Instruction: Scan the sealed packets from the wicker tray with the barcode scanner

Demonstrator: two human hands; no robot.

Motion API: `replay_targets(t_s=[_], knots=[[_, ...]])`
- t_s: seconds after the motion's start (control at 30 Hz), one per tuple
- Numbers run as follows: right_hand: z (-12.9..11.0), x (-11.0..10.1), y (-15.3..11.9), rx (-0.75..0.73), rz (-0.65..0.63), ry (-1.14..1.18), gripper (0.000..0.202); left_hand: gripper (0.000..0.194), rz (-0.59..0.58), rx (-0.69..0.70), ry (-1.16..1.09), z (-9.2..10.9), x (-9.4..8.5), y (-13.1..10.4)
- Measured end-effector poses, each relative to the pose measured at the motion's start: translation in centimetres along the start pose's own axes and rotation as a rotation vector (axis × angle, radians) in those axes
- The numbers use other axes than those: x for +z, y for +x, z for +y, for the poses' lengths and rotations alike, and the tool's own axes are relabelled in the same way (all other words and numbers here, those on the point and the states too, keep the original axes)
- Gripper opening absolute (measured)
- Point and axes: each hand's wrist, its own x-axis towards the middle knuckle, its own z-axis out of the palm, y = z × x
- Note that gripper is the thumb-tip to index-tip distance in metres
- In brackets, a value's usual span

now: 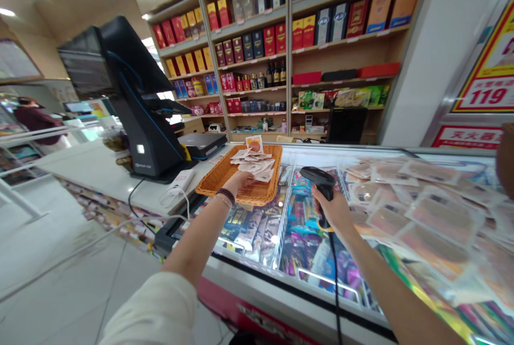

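Note:
My right hand is wrapped round the handle of a black barcode scanner, held above the glass top of a display freezer. The scanner's cable hangs down past the freezer's front edge. Reaching into an orange wicker basket, my left hand is at the near side of a heap of small flat packets. Its fingertips are small and partly hidden among the packets, so their grip cannot be made out. One packet leans upright at the back of the heap.
A large pile of clear flat packets covers the freezer's right side. To the left, a black checkout terminal and a flat black device stand on the white counter. Shelves of boxes rise behind. A person stands far left.

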Motion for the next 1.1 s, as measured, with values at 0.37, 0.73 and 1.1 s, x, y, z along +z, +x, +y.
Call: replay_targets(t_s=[0.37, 0.73, 1.1], knots=[[-0.5, -0.2, 0.0, 0.054, -0.016, 0.060, 0.049, 0.044, -0.189, 0.000, -0.241, 1.6, -1.1, -4.1], [-0.3, -0.4, 0.0, 0.049, -0.003, 0.138, 0.052, 0.043, -0.099, 0.338, -0.460, 3.2, 7.6, -5.8], [-0.2, -0.3, -0.2, 0.018, -0.013, -0.008, 0.045, 0.052, -0.165, 0.347, -0.413, 1.8, 10.2, -4.1]])
